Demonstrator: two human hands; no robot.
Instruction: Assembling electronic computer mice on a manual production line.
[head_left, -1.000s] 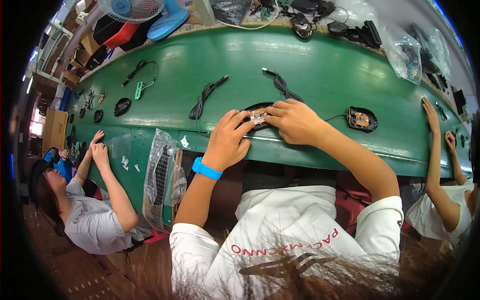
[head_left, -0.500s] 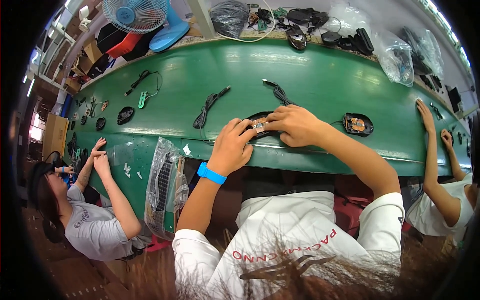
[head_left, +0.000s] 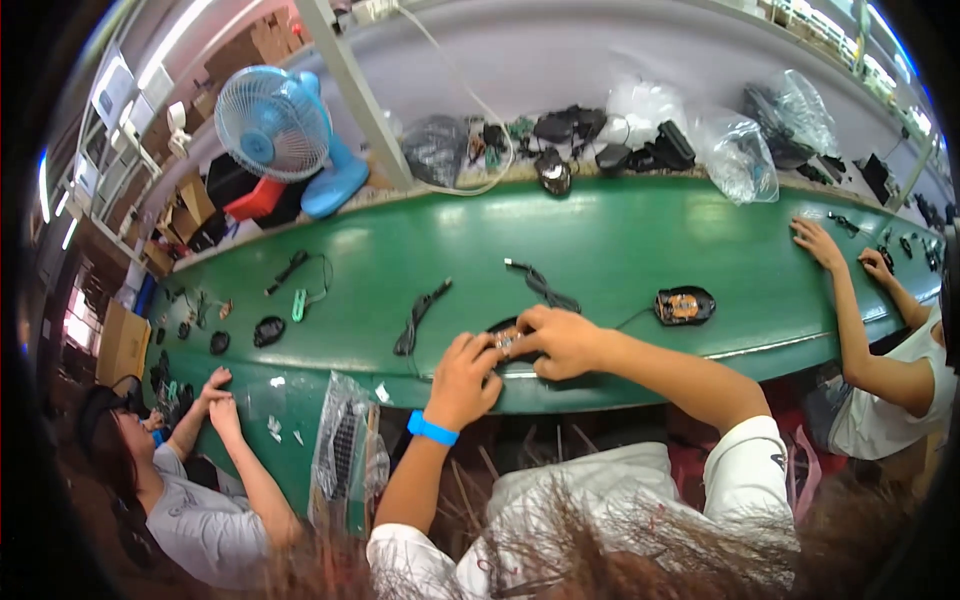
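Note:
Near the front edge of the green bench, an uncovered computer mouse [head_left: 507, 338] shows a brown circuit board in its black shell. My left hand [head_left: 462, 382], with a blue band at its wrist, grips the near left side. From the right, my right hand [head_left: 560, 342] closes its fingers on the board and shell. Both hands hide much of the mouse. A bundled black cable [head_left: 424, 316] lies beyond my left hand, and another coiled cable [head_left: 545, 287] lies behind my right. A second open mouse [head_left: 685, 305] with its board showing rests farther right.
A person sits at the left and another at the right, their hands on the green bench [head_left: 600, 235]. A plastic-wrapped pack [head_left: 345, 450] stands left of my arm. Mouse shells [head_left: 268, 330] lie far left. Along the back are a blue fan [head_left: 275, 125] and plastic bags [head_left: 735, 155].
My view has tilted upward, so the bench sits lower and more of the back shelf shows. Both hands stay on the mouse, with the right fingers slightly shifted.

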